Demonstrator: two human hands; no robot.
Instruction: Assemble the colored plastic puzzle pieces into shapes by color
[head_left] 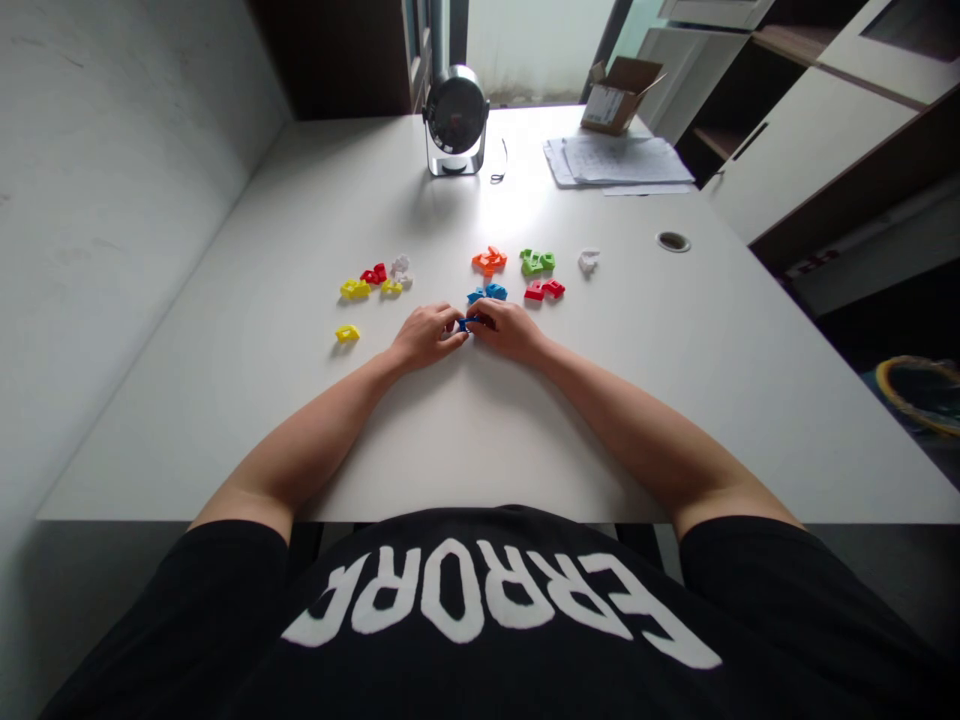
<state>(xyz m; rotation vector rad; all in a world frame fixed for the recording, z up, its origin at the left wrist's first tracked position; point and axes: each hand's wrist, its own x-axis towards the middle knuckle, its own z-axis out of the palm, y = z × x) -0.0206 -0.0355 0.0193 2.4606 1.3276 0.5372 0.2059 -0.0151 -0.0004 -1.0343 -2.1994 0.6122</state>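
Looks like you've got both hands pulled in close on the counter (247, 400), with your left hand (426, 336) and right hand (511, 331) meeting over a small dark blue plastic piece (471, 323). That's where the piece sits, right between your hands, and most of it is hidden by your fingers. Each grip looks narrow and pinched in on it from its own side, though I can't see exactly where your fingertips land.

My guess is it's light and stiff, but small enough to skid on that smooth counter. I'd hold it by its outer edges and keep the pinch gentle, since thin bits like these could snap if they're brittle.

Just past your fingers are light blue pieces (486, 292), with orange pieces (489, 260), green pieces (538, 262), red pieces (544, 290) and a white piece (589, 261) further out to the right. Off to the left, a lone yellow piece (347, 334) lies nearest your left hand, beyond it a small mixed cluster of yellow, red and white pieces (375, 278).
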